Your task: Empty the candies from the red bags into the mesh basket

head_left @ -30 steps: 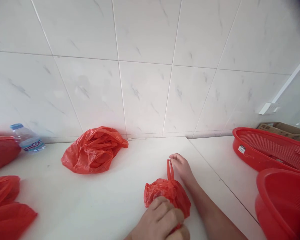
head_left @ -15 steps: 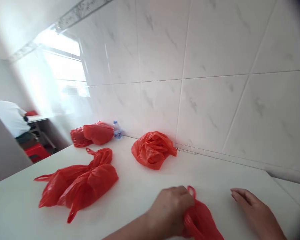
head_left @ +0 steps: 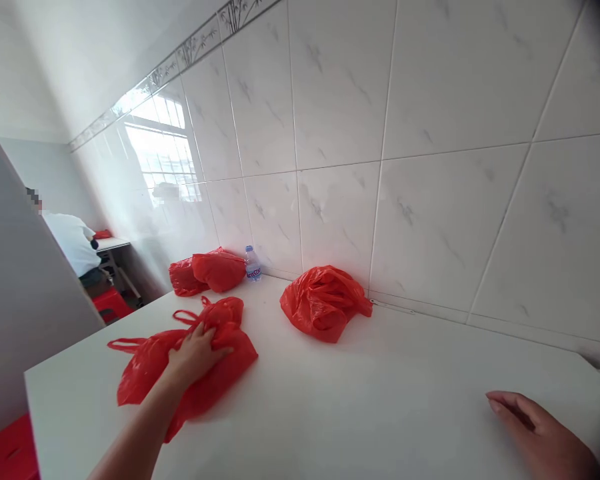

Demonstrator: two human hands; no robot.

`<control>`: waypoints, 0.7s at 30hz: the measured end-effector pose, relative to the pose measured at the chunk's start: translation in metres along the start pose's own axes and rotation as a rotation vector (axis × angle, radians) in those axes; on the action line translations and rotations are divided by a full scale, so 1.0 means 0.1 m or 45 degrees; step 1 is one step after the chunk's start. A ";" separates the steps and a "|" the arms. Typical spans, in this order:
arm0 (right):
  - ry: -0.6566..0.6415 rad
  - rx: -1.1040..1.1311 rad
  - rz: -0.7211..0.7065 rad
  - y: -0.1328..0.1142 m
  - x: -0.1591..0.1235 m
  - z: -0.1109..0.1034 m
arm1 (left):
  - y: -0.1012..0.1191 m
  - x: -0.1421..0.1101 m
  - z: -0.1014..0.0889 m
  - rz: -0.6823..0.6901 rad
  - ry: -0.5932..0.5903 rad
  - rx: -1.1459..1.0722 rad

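Observation:
At the left of the white table (head_left: 360, 413), my left hand (head_left: 195, 353) lies on a pile of red plastic bags (head_left: 230, 370), its fingers apart and touching the crumpled plastic. Loop handles of these bags stick out to the left and back; their contents are hidden. My right hand (head_left: 545, 427) rests at the table's right side, thumb and fingertips brought together, with nothing visible between them. Nearer the wall sits another bunched red plastic bag (head_left: 325, 303), apart from both hands.
More red bags (head_left: 213, 270) lie at the table's far end beside a small water bottle (head_left: 253, 265). A tiled wall (head_left: 430, 220) runs along the back. Beyond a grey partition (head_left: 25, 287), a person in white (head_left: 70, 240) sits on a red stool (head_left: 111, 303).
My left hand has moved left from a red bag near the front onto the bag pile. That front bag is out of view now. The view has shifted; my right hand keeps its pose.

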State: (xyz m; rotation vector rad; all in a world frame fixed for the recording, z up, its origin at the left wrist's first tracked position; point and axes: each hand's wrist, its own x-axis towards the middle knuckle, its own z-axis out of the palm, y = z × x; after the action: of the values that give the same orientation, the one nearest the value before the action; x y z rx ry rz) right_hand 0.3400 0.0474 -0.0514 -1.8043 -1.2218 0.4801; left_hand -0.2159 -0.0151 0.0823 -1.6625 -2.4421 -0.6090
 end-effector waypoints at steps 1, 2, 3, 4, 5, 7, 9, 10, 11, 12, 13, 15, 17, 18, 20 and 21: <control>-0.038 -0.021 0.008 -0.03 -0.02 -0.01 | -0.06 0.00 0.06 -0.030 -0.052 0.007; -0.076 -0.046 0.012 -0.06 -0.04 -0.01 | -0.08 -0.01 0.11 -0.059 -0.065 0.013; -0.107 -0.072 0.009 -0.09 -0.06 -0.02 | -0.07 -0.01 0.14 -0.082 -0.044 0.023; -0.125 -0.093 0.000 -0.12 -0.08 -0.03 | -0.03 -0.01 0.15 -0.083 0.008 0.029; -0.143 -0.113 -0.017 -0.15 -0.10 -0.03 | 0.04 0.00 0.14 -0.056 0.083 0.023; -0.164 -0.154 -0.048 -0.21 -0.15 -0.04 | 0.28 0.03 0.10 0.104 0.236 -0.048; -0.182 -0.197 -0.063 -0.25 -0.18 -0.04 | 0.59 0.08 0.06 0.317 0.255 -0.208; -0.188 -0.212 -0.066 -0.27 -0.19 -0.03 | 0.77 0.12 0.05 0.405 0.209 -0.306; -0.194 -0.221 -0.068 -0.29 -0.20 -0.03 | 0.94 0.17 0.06 0.467 0.154 -0.390; -0.198 -0.224 -0.070 -0.30 -0.21 -0.04 | 1.12 0.23 0.07 0.521 0.086 -0.454; -0.202 -0.222 -0.073 -0.31 -0.21 -0.04 | 1.30 0.29 0.10 0.570 0.040 -0.481; -0.207 -0.214 -0.069 -0.33 -0.22 -0.04 | 1.62 0.44 0.20 0.636 -0.018 -0.492; -0.206 -0.197 -0.053 -0.34 -0.23 -0.05 | 1.89 0.59 0.34 0.672 -0.072 -0.470; -0.205 -0.183 -0.039 -0.34 -0.23 -0.06 | 2.01 0.66 0.43 0.683 -0.100 -0.449; -0.205 -0.152 -0.009 -0.35 -0.24 -0.06 | 2.19 0.78 0.60 0.692 -0.139 -0.400; -0.206 -0.137 -0.003 -0.34 -0.24 -0.06 | 2.25 0.83 0.68 0.687 -0.144 -0.376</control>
State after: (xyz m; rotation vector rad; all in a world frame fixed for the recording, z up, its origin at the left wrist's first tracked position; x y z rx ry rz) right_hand 0.3150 0.0283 -0.0233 -1.8836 -1.3831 0.5783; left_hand -0.0339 0.1534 0.1051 -2.3996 -1.8904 -0.8286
